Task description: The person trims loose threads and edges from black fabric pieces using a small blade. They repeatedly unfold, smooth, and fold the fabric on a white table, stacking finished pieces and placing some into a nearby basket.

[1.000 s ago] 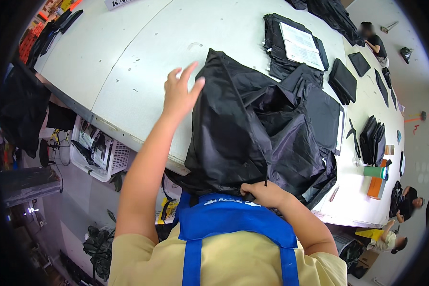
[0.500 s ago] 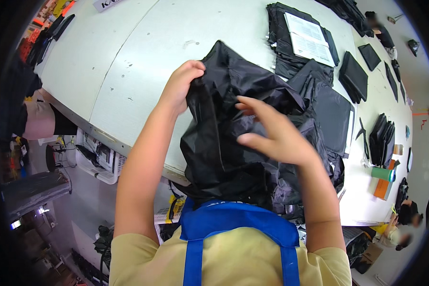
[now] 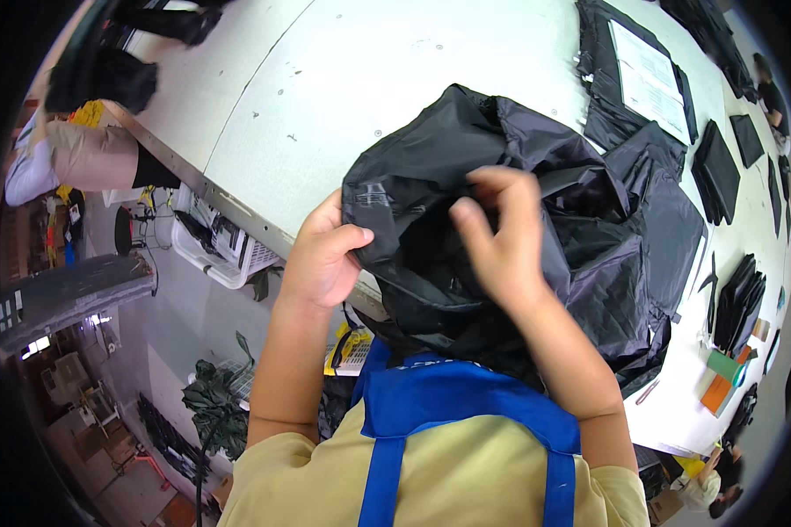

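Observation:
A large piece of thin, shiny black fabric [image 3: 580,255] lies crumpled on the white table right in front of me, its near part hanging toward my blue apron [image 3: 466,395]. My left hand [image 3: 330,250] pinches the fabric's left edge between thumb and fingers, beside a small pale printed patch [image 3: 373,198]. Over the fabric's middle hovers my right hand [image 3: 508,237], smeared by motion. Its thumb and bent fingers are apart, with nothing visible between them. Folds hide the inside of the fabric.
On the white table [image 3: 343,70], a black fabric stack bears white paper sheets [image 3: 650,79]. Folded black pieces [image 3: 719,171] and a green-and-orange block [image 3: 721,373] lie at the right. Below the table's left edge stands a white basket [image 3: 228,263]; a person [image 3: 88,158] is at far left.
My left hand has shifted down along the fabric to its left edge, where the printed patch now shows. The fabric is spread wider. My right hand's fingers have turned upward. The view has swung left.

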`<action>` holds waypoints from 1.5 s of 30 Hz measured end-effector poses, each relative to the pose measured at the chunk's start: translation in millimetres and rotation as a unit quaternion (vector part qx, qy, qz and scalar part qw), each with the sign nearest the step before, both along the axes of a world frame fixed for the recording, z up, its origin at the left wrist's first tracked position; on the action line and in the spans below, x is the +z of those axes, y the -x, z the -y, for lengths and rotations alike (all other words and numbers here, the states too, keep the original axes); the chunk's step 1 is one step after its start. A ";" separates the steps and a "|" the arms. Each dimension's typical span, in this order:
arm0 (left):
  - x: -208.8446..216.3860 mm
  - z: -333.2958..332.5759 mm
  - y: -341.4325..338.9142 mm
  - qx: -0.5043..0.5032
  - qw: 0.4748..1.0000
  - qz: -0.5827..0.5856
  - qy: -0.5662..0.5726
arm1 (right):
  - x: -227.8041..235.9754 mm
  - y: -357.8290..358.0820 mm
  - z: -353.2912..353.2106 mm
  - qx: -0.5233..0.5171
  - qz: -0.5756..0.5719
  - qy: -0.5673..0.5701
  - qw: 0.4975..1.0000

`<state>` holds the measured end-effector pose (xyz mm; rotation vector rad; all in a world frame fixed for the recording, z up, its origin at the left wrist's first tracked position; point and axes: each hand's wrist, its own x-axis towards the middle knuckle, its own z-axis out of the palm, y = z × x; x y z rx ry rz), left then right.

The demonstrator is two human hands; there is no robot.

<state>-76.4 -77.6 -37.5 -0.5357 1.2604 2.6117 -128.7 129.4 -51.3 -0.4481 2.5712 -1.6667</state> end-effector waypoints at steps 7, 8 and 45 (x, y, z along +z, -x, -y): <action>19.2 -18.1 -11.8 -0.022 0.999 -0.032 -0.014 | -53.8 42.5 -26.1 -0.175 -0.105 -0.167 0.965; 21.1 -19.9 -13.9 -0.026 0.999 -0.041 -0.004 | -54.5 43.5 -29.6 -0.179 -0.089 -0.153 0.968; 58.5 -42.4 -34.6 -0.033 0.944 -0.256 0.206 | 10.9 -121.0 -204.4 -0.319 0.134 0.146 0.927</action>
